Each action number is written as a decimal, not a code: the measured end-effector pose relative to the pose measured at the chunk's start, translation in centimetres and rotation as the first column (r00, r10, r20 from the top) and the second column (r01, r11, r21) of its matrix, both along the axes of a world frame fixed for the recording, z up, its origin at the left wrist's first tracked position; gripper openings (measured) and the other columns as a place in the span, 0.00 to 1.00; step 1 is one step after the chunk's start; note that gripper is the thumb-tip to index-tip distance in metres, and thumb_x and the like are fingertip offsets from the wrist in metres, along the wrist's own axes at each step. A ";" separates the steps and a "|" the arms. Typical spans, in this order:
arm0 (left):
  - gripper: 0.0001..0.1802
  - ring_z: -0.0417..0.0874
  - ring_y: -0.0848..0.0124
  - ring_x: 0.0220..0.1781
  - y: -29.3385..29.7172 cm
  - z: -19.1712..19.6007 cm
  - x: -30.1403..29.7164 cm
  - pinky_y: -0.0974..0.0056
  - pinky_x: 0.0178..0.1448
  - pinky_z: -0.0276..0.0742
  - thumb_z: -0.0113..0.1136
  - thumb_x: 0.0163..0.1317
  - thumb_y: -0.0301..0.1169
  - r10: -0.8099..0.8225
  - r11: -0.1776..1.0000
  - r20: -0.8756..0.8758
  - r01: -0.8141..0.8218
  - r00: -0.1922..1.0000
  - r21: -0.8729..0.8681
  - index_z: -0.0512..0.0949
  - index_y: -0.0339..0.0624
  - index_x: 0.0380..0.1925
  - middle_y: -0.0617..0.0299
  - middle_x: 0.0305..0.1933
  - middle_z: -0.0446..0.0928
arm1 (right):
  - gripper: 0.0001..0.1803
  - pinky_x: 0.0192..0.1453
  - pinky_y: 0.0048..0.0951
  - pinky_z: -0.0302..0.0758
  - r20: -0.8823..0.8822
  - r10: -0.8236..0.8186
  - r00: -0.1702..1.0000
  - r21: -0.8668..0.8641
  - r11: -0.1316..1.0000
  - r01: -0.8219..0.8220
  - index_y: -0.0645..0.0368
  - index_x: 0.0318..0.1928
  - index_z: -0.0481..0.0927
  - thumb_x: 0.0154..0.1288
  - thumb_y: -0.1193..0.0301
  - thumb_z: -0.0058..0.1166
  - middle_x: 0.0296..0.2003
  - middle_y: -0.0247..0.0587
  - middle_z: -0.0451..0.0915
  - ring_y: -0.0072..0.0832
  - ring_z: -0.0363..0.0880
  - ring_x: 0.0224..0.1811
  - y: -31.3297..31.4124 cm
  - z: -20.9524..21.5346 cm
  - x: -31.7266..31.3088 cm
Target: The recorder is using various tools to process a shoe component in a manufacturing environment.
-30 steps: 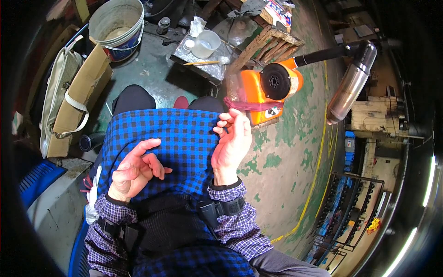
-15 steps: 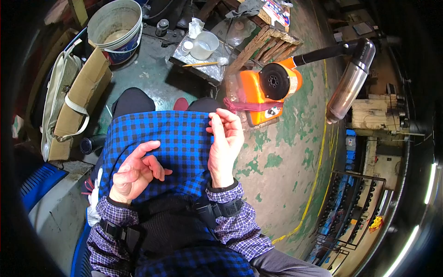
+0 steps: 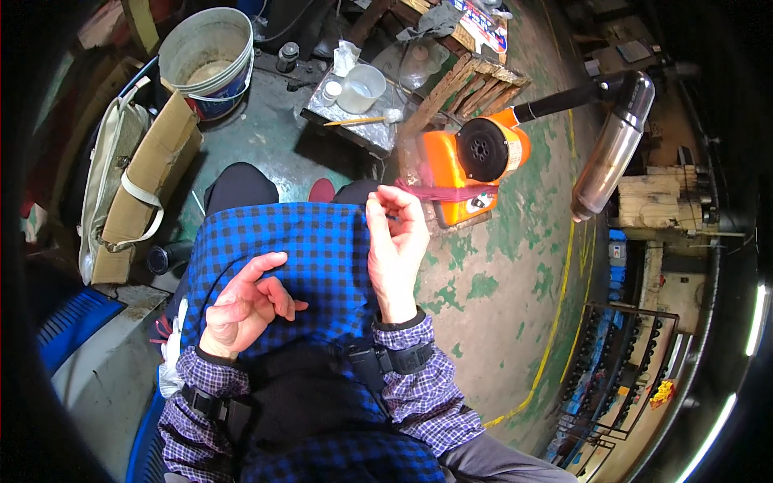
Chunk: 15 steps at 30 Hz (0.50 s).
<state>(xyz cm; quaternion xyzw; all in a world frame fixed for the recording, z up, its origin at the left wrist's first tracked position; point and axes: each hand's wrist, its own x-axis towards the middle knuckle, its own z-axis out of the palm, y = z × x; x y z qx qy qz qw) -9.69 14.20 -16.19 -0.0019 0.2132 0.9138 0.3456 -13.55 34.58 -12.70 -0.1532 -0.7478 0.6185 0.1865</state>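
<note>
A blue and black checked apron [image 3: 282,233] lies spread across my lap, over my dark-clad knees. Above its left part is my left hand [image 3: 244,310], palm partly up, with the index finger stretched out and the other fingers loosely bent apart. Nothing shows in it. My right hand [image 3: 396,245] is raised at the apron's right edge. Its thumb and fingertips come together in a pinch, and whatever may be between them is too small or hidden to make out.
Ahead, a small low table [image 3: 354,135] carries a translucent cup [image 3: 361,88], a white jar [image 3: 331,92] and a pencil-like stick [image 3: 354,121]. An orange machine [image 3: 451,165] with a metal-ended pipe [image 3: 608,161] stands right. At left are a bucket [image 3: 205,60] and folded cardboard [image 3: 153,181].
The whole view has shifted slightly, so everything sits a little further right and mostly lower. Both hands keep nearly the same pose over the apron.
</note>
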 end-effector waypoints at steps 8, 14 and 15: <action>0.44 0.75 0.61 0.37 -0.2 0.0 0.2 0.48 0.60 0.62 0.60 0.43 0.44 0.015 1.000 -0.013 -0.015 1.000 -0.006 0.57 0.40 0.61 0.53 0.30 0.73 | 0.11 0.37 0.24 0.72 -0.071 0.059 0.996 0.310 0.950 -0.034 0.62 0.41 0.75 0.56 0.75 0.55 0.32 0.39 0.76 0.24 0.74 0.31 0.8 -0.7 -6.3; 0.42 0.75 0.59 0.38 0.2 -0.3 0.4 0.45 0.61 0.59 0.60 0.45 0.41 0.007 0.997 0.003 -0.007 1.000 0.080 0.56 0.39 0.61 0.51 0.32 0.74 | 0.09 0.29 0.17 0.69 0.098 -0.013 0.995 -0.182 0.983 0.031 0.63 0.38 0.75 0.59 0.72 0.53 0.26 0.31 0.74 0.15 0.70 0.25 3.0 -4.4 -9.2; 0.42 0.75 0.59 0.38 0.2 -0.4 0.4 0.45 0.61 0.59 0.60 0.45 0.40 0.006 0.997 0.006 -0.006 1.000 0.078 0.56 0.39 0.61 0.51 0.32 0.74 | 0.07 0.27 0.16 0.68 0.071 -0.017 0.997 -0.283 0.959 0.037 0.62 0.37 0.75 0.59 0.73 0.53 0.25 0.31 0.75 0.14 0.70 0.23 3.1 -4.5 -9.3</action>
